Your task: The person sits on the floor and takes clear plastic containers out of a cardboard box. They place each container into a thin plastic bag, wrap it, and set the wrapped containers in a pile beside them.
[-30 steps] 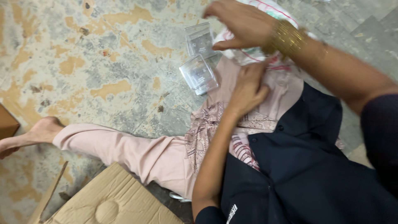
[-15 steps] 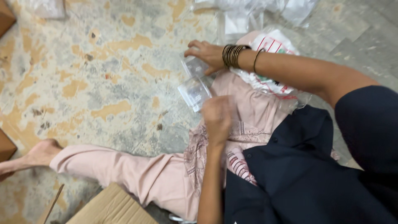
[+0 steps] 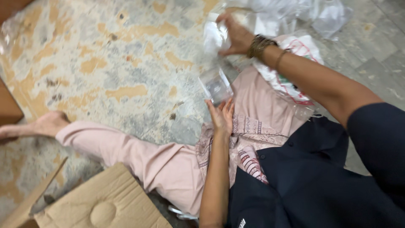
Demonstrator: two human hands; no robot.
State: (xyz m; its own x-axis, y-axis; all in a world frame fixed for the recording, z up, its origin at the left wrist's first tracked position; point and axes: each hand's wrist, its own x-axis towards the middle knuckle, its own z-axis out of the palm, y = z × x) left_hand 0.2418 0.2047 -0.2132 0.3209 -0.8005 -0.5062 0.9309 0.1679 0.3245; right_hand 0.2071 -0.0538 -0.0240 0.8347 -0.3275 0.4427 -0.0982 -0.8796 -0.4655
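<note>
Clear packet (image 3: 216,85) just above left-hand fingers (image 3: 222,110)

So the floor (image 3: 105,63) is that mottled stone kind, grey with yellowish-orange patches and a few dark specks, turning into plainer grey tiles (image 3: 371,55) over at 2 o'clock. Sitting right on it: a flattened brown cardboard sheet (image 3: 105,202) down at 7 o'clock, with another brown box edge (image 3: 8,105) poking in at 9. A heap of crumpled clear plastic bags (image 3: 295,12) sits up at 12 to 1 o'clock. A leg in pink trousers (image 3: 139,156) stretches across the floor toward 9, bare foot (image 3: 38,124) resting flat on the stone. A small clear plastic packet (image 3: 216,86) lies near centre, by the knee.
</note>
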